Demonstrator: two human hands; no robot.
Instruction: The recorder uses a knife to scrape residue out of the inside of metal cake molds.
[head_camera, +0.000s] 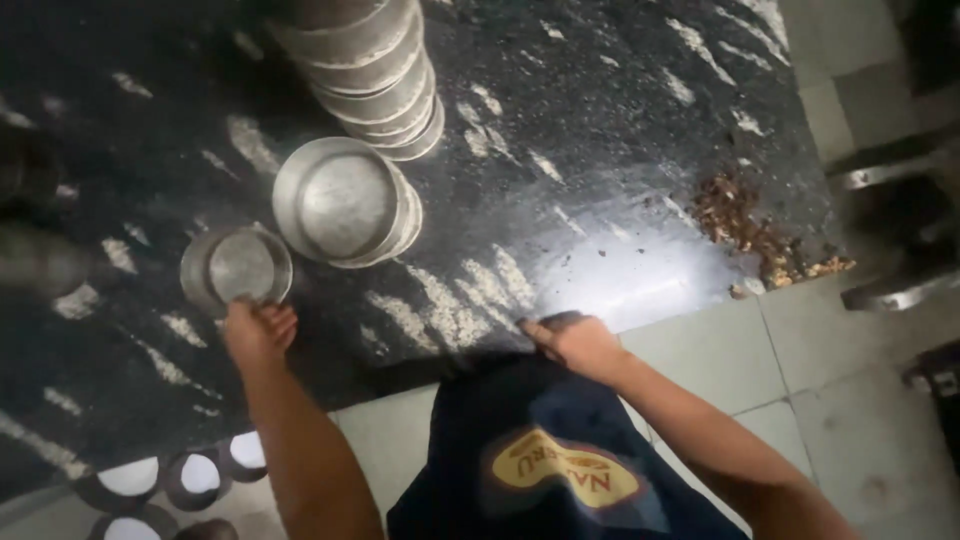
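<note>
Left hand has its grip closed on the small tin's near rim. Right hand just rests loose on the counter edge, holding nothing.

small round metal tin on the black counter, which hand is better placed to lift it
Left. The left hand already touches the small round metal tin; the right hand rests at the black stone counter edge, well apart.

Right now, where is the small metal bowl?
In the head view, the small metal bowl sits left on the dark counter, at the left hand, beside the wider bowl stack.
</note>
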